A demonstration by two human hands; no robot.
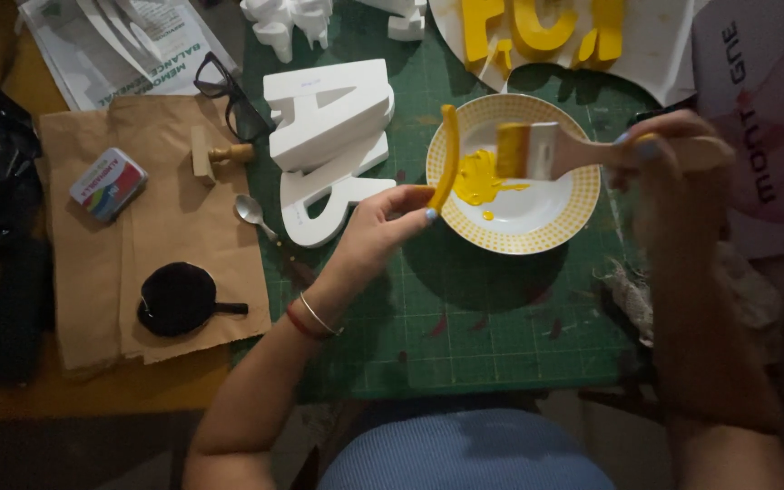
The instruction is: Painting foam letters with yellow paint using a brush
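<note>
A thin curved piece [446,156], coated in glossy yellow paint, stood nearly upright at the centre of the frame, its top arching over the left rim of a shallow white bowl [551,231] edged with a yellow dotted band. The left hand [383,222] pinched the piece's lower end between thumb and fingertips, so most of its length rose clear above the grip. The right hand [660,150], in the upper right, was closed around the pale wooden handle of a flat brush [537,150], whose wide bristles, yellow at the tip, hovered over a puddle of yellow paint [475,177] in the bowl. The bowl sat on a green gridded cutting mat [465,336]. Left of it lay blocky white foam letters [333,136], matte and thick-edged, beside a small metal spoon [251,211] and crumpled brown paper [165,227].
</note>
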